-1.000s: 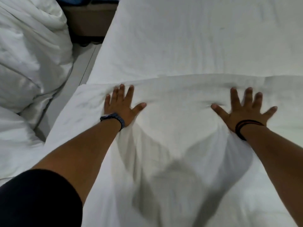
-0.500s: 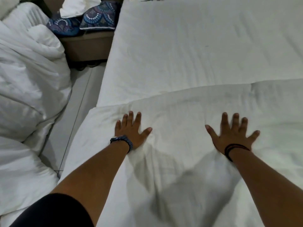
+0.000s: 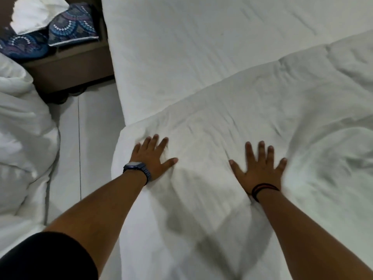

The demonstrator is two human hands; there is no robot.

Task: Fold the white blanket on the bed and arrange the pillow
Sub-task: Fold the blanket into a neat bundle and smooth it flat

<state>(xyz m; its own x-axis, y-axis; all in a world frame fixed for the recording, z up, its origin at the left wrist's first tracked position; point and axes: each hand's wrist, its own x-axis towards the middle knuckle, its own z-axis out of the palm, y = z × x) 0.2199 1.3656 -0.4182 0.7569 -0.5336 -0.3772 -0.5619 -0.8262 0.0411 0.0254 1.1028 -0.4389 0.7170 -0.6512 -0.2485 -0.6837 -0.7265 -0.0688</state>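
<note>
Two hands are pressed flat on the white blanket [image 3: 232,122], the left hand [image 3: 150,156] near its left edge and the right hand [image 3: 259,168] further in, fingers spread wide and nothing held. The soft, puffy, creased blanket is laid across the near part of the bed [image 3: 181,47], over a smoother white sheet. Two blue patterned cushions [image 3: 71,27] are seen on a brown stand [image 3: 68,69], one crumpled white duvet [image 3: 22,128] at the left.

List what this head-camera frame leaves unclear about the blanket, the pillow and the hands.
- White blanket: its near and right parts run off the frame edges, so fold count and full extent cannot be told.
- Palms of the left hand and right hand: face down, fingers spread; pressure cannot be told.
- Bed pillow: none identifiable; the bed's head end is cut by the top edge.
- Patterned cushions: partly under a white cloth, blurred.
</note>
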